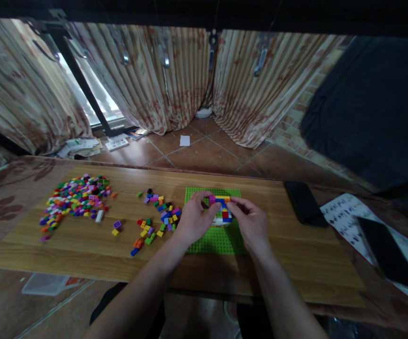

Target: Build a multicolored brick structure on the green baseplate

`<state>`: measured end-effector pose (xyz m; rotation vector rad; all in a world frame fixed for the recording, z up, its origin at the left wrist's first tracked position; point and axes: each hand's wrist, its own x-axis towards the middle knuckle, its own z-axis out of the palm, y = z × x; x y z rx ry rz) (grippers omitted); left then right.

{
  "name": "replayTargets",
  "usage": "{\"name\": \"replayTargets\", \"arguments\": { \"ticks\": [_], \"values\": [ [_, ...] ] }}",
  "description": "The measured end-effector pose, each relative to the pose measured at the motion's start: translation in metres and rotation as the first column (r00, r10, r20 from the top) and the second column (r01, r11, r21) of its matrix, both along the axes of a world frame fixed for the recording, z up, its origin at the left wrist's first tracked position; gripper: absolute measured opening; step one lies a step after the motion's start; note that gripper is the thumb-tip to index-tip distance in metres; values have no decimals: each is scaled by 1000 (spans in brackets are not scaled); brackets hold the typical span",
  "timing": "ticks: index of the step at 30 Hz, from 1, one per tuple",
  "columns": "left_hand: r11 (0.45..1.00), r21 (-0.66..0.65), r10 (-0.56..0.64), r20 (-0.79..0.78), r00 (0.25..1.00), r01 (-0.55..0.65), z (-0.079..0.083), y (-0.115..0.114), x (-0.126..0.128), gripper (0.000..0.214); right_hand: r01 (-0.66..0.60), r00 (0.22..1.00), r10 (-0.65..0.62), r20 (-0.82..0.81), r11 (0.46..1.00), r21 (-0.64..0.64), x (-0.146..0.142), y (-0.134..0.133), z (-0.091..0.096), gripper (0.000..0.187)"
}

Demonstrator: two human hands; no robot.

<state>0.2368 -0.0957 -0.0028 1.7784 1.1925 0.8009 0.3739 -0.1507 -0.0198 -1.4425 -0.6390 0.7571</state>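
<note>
- Brick structure (222, 217), one, in the head view: it sits on the single green baseplate (218, 246), toward its far half; its upper rows show yellow, orange, blue, red and magenta, with whitish rows lower down.
- Two hands are on it. The left hand (197, 214) is clamped around its left side, thumb over the top and fingers at the far corner; the right hand (251, 222) has its fingertips closed at the right far edge, by an orange brick. Whether a loose brick lies between those fingertips cannot be told.
- Two groups of loose bricks lie left of the baseplate on one wooden tabletop (296, 263): a dense heap (78, 197), too many to count, and a looser scatter (150, 228) nearer the left hand, partly overlapping in view.
- Between these groups, one purple brick (117, 224) lies just beside one yellow brick (115, 232); one white piece (99, 216) is at the heap's near edge.
- Two dark devices (305, 202) are at the right, with one printed sheet (343, 212) partly beneath the farther-right one.
- On the floor: one clear plastic box (44, 284), one white paper square (184, 141).
</note>
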Motion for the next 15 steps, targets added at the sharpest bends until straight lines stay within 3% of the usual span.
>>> {"name": "replayTargets", "arguments": {
  "ticks": [15],
  "values": [
    [999, -33, -7, 39, 999, 9, -2, 0, 2, 27, -9, 997, 9, -81, 1000, 1, -1, 1, 4, 37]
  ]
}}
